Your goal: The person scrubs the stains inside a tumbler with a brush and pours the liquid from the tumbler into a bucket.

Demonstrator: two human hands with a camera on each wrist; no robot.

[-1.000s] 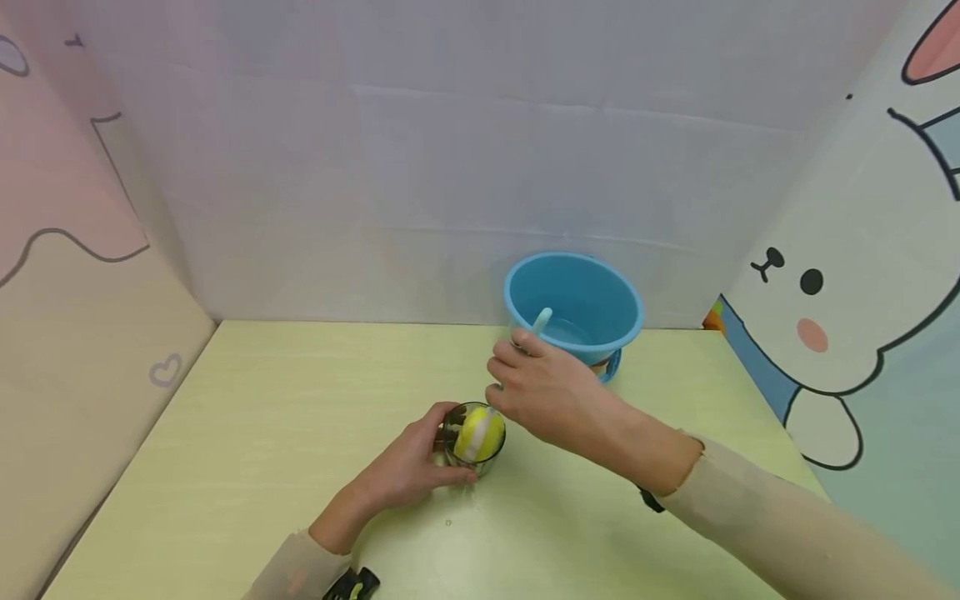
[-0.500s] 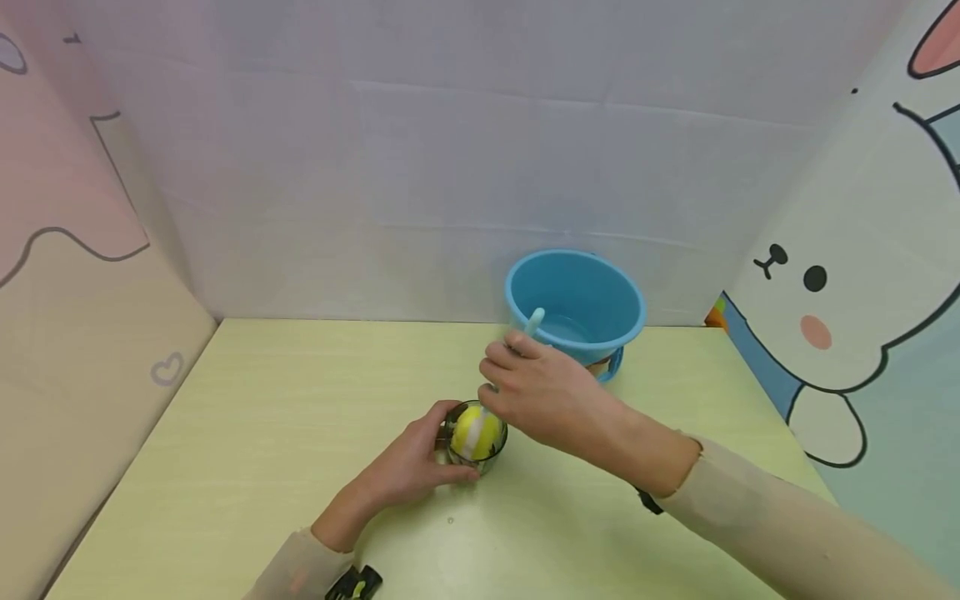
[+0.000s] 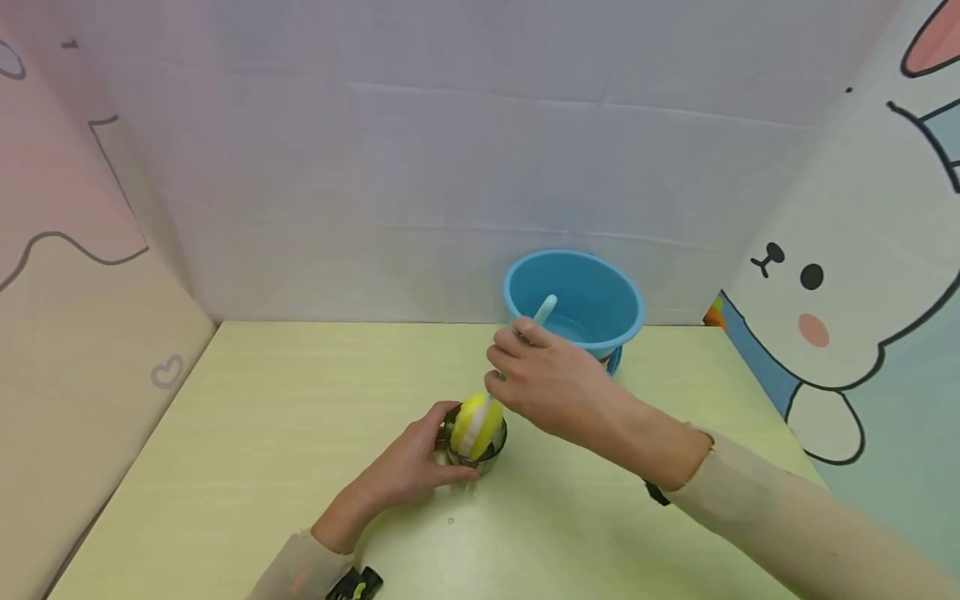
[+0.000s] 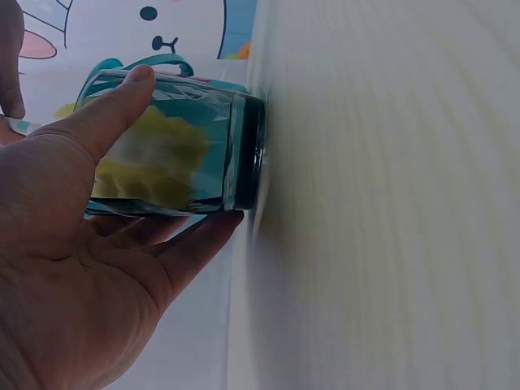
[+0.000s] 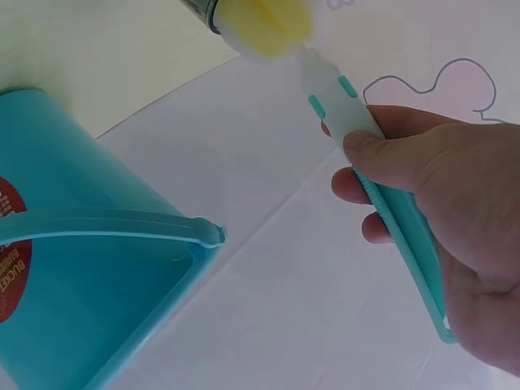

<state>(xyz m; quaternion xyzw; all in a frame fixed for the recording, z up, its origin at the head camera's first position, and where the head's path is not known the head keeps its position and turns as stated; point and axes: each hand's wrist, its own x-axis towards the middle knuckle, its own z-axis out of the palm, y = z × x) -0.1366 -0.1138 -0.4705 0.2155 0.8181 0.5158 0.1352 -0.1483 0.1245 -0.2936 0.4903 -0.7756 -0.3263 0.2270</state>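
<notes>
My left hand [image 3: 408, 468] holds a clear drinking glass [image 4: 215, 110] upright on the table, thumb on one side and fingers on the other. Partly inside the glass is the yellow-and-white sponge head [image 3: 476, 427] of a bottle brush; its top stands above the rim in the head view. My right hand [image 3: 553, 379] grips the brush's teal handle [image 5: 406, 223] between thumb and fingers, above and to the right of the glass. In the right wrist view the handle's pale neck [image 5: 323, 80] leads to the sponge.
A blue bucket [image 3: 573, 304] with a handle stands behind my right hand, near the back wall. The pale yellow table [image 3: 315, 383] ends at that wall, and printed cloth panels [image 3: 847, 292] rise at both sides. A tiny drop or speck [image 3: 451, 521] lies in front of the glass.
The sponge first sinks a little into the glass, then rises so that more shows above the rim. My right hand goes with it. The left hand and glass barely move.
</notes>
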